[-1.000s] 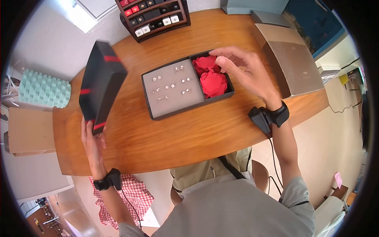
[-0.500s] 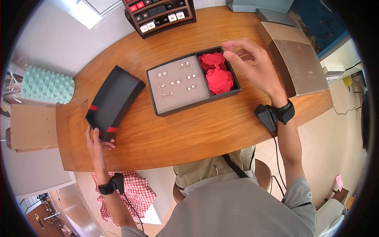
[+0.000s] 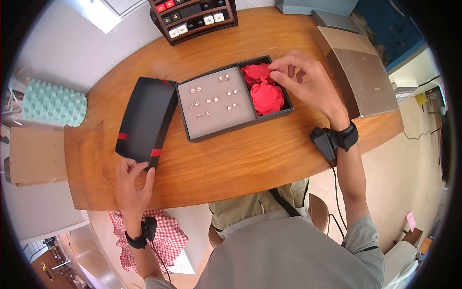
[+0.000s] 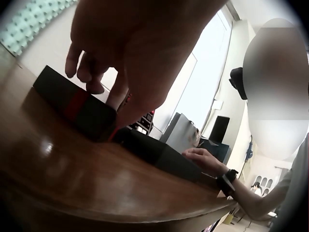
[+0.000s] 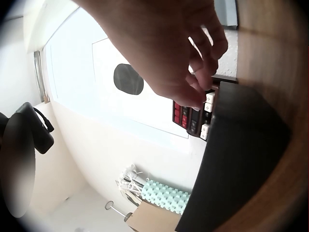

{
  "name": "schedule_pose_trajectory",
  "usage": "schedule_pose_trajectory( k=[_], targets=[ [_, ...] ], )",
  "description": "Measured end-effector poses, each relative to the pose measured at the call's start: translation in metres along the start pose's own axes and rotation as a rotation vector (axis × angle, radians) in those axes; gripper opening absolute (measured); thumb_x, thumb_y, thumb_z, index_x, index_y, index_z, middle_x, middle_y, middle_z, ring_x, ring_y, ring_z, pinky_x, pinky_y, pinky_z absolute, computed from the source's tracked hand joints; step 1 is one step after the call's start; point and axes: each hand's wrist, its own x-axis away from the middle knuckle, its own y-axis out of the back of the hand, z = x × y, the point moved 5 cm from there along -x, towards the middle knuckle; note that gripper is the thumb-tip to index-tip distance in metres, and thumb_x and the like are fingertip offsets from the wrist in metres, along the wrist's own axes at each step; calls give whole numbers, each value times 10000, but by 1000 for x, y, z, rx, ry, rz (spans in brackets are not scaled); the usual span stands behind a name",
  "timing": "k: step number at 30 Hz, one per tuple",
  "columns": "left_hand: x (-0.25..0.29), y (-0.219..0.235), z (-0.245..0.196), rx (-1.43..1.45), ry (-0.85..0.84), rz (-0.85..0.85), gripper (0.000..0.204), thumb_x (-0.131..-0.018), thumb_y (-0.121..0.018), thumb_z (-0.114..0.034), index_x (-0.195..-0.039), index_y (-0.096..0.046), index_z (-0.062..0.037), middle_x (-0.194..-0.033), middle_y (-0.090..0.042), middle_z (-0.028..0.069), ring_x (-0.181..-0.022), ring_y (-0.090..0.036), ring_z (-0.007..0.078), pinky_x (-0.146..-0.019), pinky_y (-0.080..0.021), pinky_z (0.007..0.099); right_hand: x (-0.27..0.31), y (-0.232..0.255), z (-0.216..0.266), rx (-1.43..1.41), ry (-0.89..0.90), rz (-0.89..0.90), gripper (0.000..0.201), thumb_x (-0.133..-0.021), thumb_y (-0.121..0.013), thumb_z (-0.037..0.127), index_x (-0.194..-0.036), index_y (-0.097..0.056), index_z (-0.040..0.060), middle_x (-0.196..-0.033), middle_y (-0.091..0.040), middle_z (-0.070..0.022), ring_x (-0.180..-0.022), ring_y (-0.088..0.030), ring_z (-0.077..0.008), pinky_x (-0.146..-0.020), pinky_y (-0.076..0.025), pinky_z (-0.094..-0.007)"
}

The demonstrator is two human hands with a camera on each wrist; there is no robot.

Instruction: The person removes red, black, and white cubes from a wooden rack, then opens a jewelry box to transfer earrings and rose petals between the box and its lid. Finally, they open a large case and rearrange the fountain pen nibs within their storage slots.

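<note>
While left fingers (image 3: pixel 150 177) pinch it, the lid (image 3: pixel 143 118) points lengthwise forward.

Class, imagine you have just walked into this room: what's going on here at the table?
A person is at a wooden table with both hands at work. The left hand is at the near end of a black lid with red stripes, its hollow side up. Beside it sits an open black box with small earrings on a pale pad and red flowers in the right compartment. The right hand is by the flowers, holding nothing visible.
</note>
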Motion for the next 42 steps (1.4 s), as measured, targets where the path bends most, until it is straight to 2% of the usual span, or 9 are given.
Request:
schedule_pose_trajectory(
  k=[1, 7, 12, 17, 24, 29, 33, 38, 42],
  targets=[
    [-2, 2, -8, -73, -124, -44, 181, -863, -784, -105, -1023, -716, -53, -1086, -565, 104, -982, -524, 271, -866, -442, 379, 0, -1, -2, 19, -1, 8, 264, -906, -780, 193, -1152, -756, 100, -880, -653, -30, -709, -567, -136, -638, -487, -302],
    [-19, -19, -52, -9, -338, 83, 192, -876, -774, -89, -1029, -683, -18, -1402, -574, 144, -1319, -524, 368, -1073, -429, 426, 4, -3, -5, 29, -125, 3, 450, -902, -772, 218, -1321, -673, 86, -833, -587, -36, -685, -521, -145, -625, -467, -321],
    [-30, -43, -71, 224, -337, 171, 125, -926, -691, -16, -1045, -656, 0, -1445, -551, 164, -1437, -453, 386, -1146, -395, 445, 6, -8, -15, 28, -183, 92, 511, -917, -757, 196, -1397, -629, 75, -829, -532, -7, -636, -478, -97, -591, -425, -286],
    [-28, -48, -86, 195, -450, 145, 167, -873, -743, -28, -1021, -665, -25, -1414, -563, 171, -1388, -496, 397, -1110, -446, 482, 9, -1, -14, 10, -226, 140, 528, -863, -695, 78, -1386, -631, 42, -824, -534, -11, -628, -480, -89, -589, -433, -283],
    [-16, -56, -111, 260, -536, 182, 202, -868, -753, -78, -1049, -672, -38, -1408, -550, 198, -1377, -500, 407, -1118, -442, 503, 18, 26, -31, 67, -357, 199, 486, -843, -718, 154, -1307, -638, 34, -834, -578, -14, -737, -575, -116, -682, -479, -288],
    [-42, -12, -123, 269, -544, 20, 219, -855, -793, -150, -1036, -700, -69, -1154, -657, 125, -1075, -620, 360, -904, -494, 428, 20, 49, -21, 79, -396, 219, 453, -868, -709, 164, -1304, -626, 71, -894, -643, -21, -767, -602, -112, -706, -502, -286],
    [-104, 4, -120, 447, -522, -13, 200, -895, -769, -176, -1035, -714, -44, -1035, -679, 120, -969, -644, 328, -861, -503, 383, -15, 55, 18, 188, -179, 144, 295, -888, -708, 164, -1166, -702, 68, -939, -703, -47, -804, -647, -150, -730, -522, -299],
    [-168, -30, -128, 500, -446, 362, 204, -954, -738, -211, -1021, -756, -20, -961, -702, 47, -858, -637, 151, -798, -506, 281, -45, -13, 80, 151, -21, 423, 174, -912, -725, 178, -1034, -746, 55, -883, -706, -43, -836, -677, -174, -760, -526, -319],
    [-172, -51, -130, 456, -416, 470, 192, -937, -747, -207, -1007, -766, -30, -879, -682, 40, -794, -599, 148, -738, -486, 290, -50, -54, 71, 379, 91, 486, 187, -842, -760, 243, -950, -761, 90, -883, -737, -64, -891, -682, -267, -783, -524, -387]
  ],
)
